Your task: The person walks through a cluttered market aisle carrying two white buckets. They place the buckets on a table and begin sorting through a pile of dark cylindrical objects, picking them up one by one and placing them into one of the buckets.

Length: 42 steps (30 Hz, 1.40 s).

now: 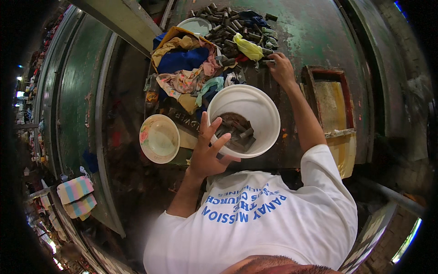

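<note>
My left hand [206,148] grips the near left side of a white plastic bucket [269,114], its fingers hooked over the rim. The bucket is tilted so its mouth faces up at me. Several short dark cylindrical pieces [246,133] lie at its bottom. To the far right of the bucket, my right hand [281,69] reaches to the edge of a heap of similar dark pieces [223,20]. Its fingertips are closed on a small grey cylindrical piece [268,60]. A yellow-green cloth [247,47] lies on the heap just beyond that hand.
Left of the heap stands a cardboard box [165,41] stuffed with coloured rags [182,61]. A flower-patterned bowl [159,139] sits left of the bucket. On the right lies a reddish wooden frame [349,98] on the worn green table [315,27]. A round pale dish [195,25] touches the heap.
</note>
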Each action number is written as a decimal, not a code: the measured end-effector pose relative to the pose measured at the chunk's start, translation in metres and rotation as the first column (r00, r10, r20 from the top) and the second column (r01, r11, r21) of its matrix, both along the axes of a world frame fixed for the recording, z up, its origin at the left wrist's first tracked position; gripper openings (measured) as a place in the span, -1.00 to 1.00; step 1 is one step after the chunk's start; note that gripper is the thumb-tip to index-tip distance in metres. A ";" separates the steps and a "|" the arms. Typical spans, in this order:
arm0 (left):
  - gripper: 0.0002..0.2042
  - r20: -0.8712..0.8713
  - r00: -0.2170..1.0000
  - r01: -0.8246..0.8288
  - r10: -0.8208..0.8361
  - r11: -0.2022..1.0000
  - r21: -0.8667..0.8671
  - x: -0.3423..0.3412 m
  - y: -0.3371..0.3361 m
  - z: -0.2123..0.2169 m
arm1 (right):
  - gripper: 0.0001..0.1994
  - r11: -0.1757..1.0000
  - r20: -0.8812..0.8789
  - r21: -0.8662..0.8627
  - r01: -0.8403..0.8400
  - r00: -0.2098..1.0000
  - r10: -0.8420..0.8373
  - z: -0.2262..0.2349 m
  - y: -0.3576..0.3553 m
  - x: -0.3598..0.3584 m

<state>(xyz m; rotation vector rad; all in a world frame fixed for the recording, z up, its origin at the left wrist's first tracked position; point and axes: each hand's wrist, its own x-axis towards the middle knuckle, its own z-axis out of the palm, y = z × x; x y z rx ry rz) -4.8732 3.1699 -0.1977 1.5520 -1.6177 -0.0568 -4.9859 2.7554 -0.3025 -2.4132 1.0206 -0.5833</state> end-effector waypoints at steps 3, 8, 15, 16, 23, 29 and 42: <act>-0.23 -0.077 0.997 -0.028 0.025 0.999 -0.040 -0.003 -0.006 -0.009 | -0.53 0.996 -0.357 -0.091 -0.008 0.934 -0.025 -0.010 -0.015 0.023; -0.22 -0.117 0.992 -0.055 0.041 0.992 -0.115 -0.004 -0.004 -0.025 | -0.41 0.997 -0.445 -0.056 -0.045 0.896 0.015 -0.017 -0.035 0.040; -0.31 -0.088 0.996 -0.041 0.018 0.965 -0.260 0.004 0.008 -0.058 | -0.06 0.996 -0.521 0.062 -0.062 0.849 0.085 -0.006 -0.061 0.054; -0.30 -0.084 0.996 -0.039 0.018 0.966 -0.255 0.005 0.010 -0.062 | -0.06 0.994 -0.528 0.072 -0.086 0.842 0.111 -0.002 -0.063 0.056; -0.27 -0.045 0.999 -0.031 0.019 0.960 -0.278 0.009 0.012 -0.071 | -0.11 0.978 -0.527 0.104 -0.183 0.824 0.210 0.006 -0.074 0.057; -0.26 -0.056 0.998 -0.044 0.029 0.956 -0.290 0.004 0.006 -0.068 | -0.16 0.998 -0.561 -0.002 -0.067 0.826 0.054 -0.006 -0.050 0.053; -0.21 -0.027 0.999 -0.053 0.047 0.956 -0.288 -0.003 0.013 -0.076 | -0.36 0.982 -0.460 0.080 -0.170 0.868 0.187 -0.008 -0.052 0.026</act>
